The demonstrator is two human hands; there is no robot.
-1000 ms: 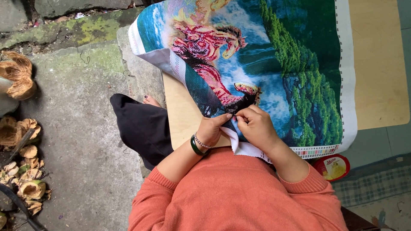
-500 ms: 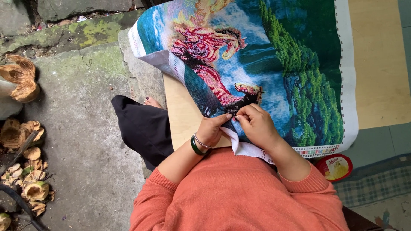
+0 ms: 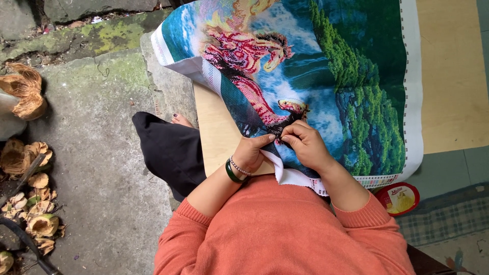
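Observation:
A large cross-stitch canvas point(image 3: 326, 66) with pink horses, blue water and green trees lies over a light wooden table point(image 3: 451, 76). My left hand point(image 3: 250, 152) pinches the canvas's near edge, thumb on top, with a green bangle and bead bracelet at the wrist. My right hand point(image 3: 304, 143) rests on the cloth beside it, fingertips pinched together at the dark stitched patch; a needle is too small to make out. The two hands nearly touch.
A red-lidded round tub point(image 3: 398, 197) sits on the floor at my right. A black-clad leg and bare foot point(image 3: 179, 120) stretch out on the concrete at left. Dry coconut husks point(image 3: 25, 97) lie at the far left, with a checked mat point(image 3: 443, 219) at lower right.
My right hand has crept slightly up the canvas, its fingertips closer to the dark stitched patch. The left hand keeps its hold on the edge.

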